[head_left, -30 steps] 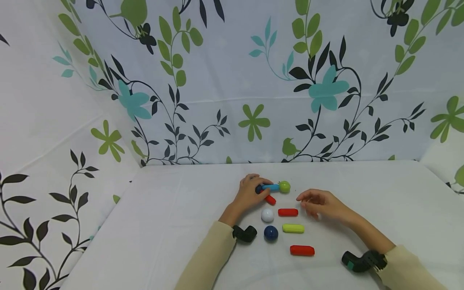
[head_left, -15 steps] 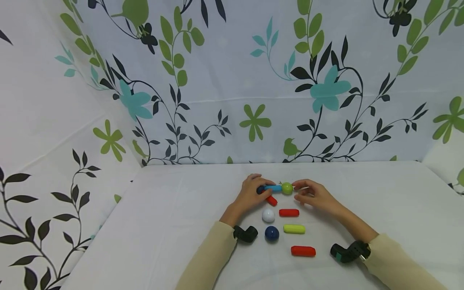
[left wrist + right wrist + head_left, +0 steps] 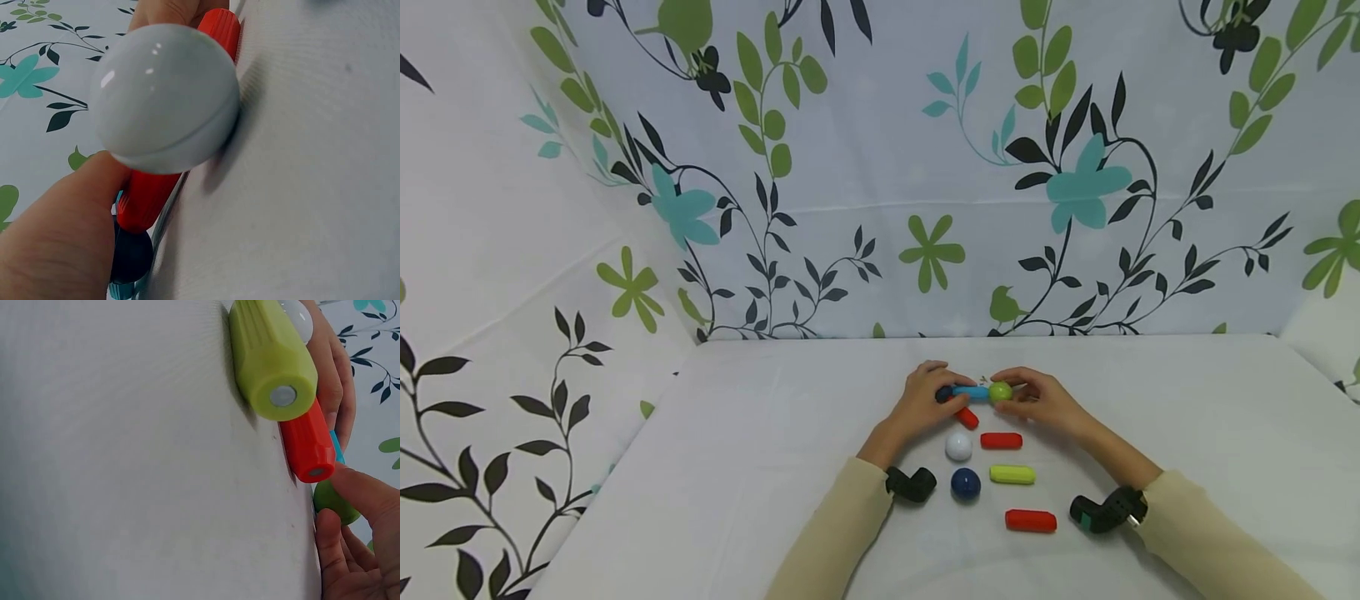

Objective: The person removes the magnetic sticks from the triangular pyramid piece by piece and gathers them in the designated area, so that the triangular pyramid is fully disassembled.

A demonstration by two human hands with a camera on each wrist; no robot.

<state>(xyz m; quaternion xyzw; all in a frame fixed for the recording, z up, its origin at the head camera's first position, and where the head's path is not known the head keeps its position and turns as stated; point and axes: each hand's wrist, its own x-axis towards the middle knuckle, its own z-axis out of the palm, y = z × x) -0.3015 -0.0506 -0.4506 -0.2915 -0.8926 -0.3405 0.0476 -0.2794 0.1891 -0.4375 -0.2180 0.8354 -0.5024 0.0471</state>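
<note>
At the back of the table, my left hand grips the left end of a light blue magnetic rod, beside a dark blue ball. A green ball sits at the rod's right end. Thumb and fingers of my right hand pinch that ball; in the right wrist view the green ball shows between them. Just under the left thumb, a red rod slants close to the dark blue ball; whether they touch is hidden.
Nearer on the white table lie a white ball, a red rod, a yellow-green rod, a navy ball and another red rod. A patterned cloth hangs behind the table.
My right hand has moved left and a little away from me, and its fingers have come round the green ball. The left hand stays at the blue rod.
</note>
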